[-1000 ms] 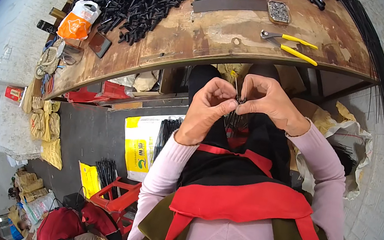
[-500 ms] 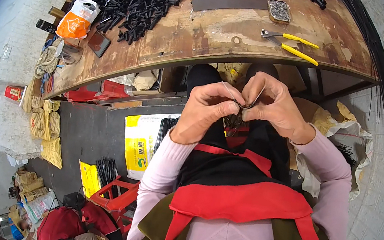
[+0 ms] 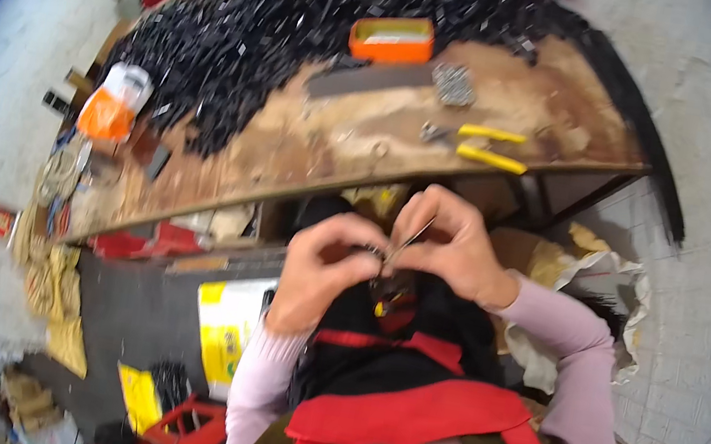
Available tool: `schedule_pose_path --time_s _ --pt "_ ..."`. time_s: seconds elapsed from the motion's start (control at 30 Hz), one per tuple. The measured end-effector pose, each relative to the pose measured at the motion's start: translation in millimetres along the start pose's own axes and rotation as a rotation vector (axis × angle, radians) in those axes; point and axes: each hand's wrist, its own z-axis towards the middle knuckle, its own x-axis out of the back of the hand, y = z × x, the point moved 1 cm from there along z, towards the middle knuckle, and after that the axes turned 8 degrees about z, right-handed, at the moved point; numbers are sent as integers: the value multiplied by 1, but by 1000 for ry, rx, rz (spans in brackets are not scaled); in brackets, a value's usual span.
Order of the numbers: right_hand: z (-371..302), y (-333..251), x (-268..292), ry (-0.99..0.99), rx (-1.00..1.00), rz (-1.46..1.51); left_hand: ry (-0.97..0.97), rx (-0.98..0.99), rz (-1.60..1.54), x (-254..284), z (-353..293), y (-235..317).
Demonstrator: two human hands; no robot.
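Note:
Above my lap, my two hands nearly meet fingertip to fingertip. My left hand (image 3: pixel 323 265) is closed in a pinch, with a small dark piece (image 3: pixel 377 251) at its fingertips. My right hand (image 3: pixel 451 254), also closed, pinches a thin metal wire (image 3: pixel 419 232) that sticks up slantwise between thumb and forefinger. Just below the fingers hangs a dark bundle (image 3: pixel 389 291); blur hides what it is and whether it joins the piece. A red and black apron (image 3: pixel 410 407) covers my lap.
Beyond my hands stands a wooden table (image 3: pixel 339 150). On it lie yellow-handled pliers (image 3: pixel 490 148), a grey strip (image 3: pixel 368 82), an orange box (image 3: pixel 392 39), a small container of metal bits (image 3: pixel 453 84) and a heap of black pieces (image 3: pixel 244 46). A red stool (image 3: pixel 192 429) stands lower left.
The view has shifted, so the table shows lower and more of its far side appears. My hands stay together; the wire at my left fingers no longer shows, and the right one's slant differs.

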Motion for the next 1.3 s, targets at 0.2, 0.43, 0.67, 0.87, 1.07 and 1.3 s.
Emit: schedule_pose_path --time_s 0.2,0.43,0.67,0.87,1.07,1.3 --pt "-7 -9 -4 77 -42 -110 -22 118 -82 0 -1 -14" --pt "25 -38 20 -90 52 -566 18 23 -180 0 27 -19" --pt "157 -68 176 66 88 -1205 137 119 -31 9 52 -34" --pt "239 -47 252 34 318 -1450 62 171 -39 13 69 -40" --pt "242 -50 256 77 187 -1374 -46 268 -49 18 73 -52" --pt "129 -82 119 14 -139 -617 -97 170 -54 18 66 -46"
